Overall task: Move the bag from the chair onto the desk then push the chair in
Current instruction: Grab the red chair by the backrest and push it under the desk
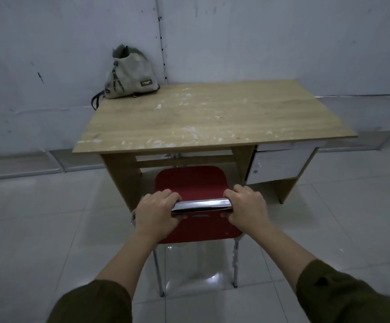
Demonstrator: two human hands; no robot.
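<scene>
A beige canvas bag [128,76] stands upright on the far left corner of the wooden desk [212,117], leaning against the wall, with a dark strap hanging over the desk's left edge. A red chair [191,180] with metal legs stands in front of the desk, its seat partly under the desktop. My left hand [156,212] grips the left end of the chair's backrest top, and my right hand [245,206] grips the right end. The shiny top edge of the backrest shows between the two hands.
The desk has a white drawer unit [280,164] under its right side. Grey walls stand behind and to the left of the desk. Pale floor tiles [49,229] spread around the chair on both sides.
</scene>
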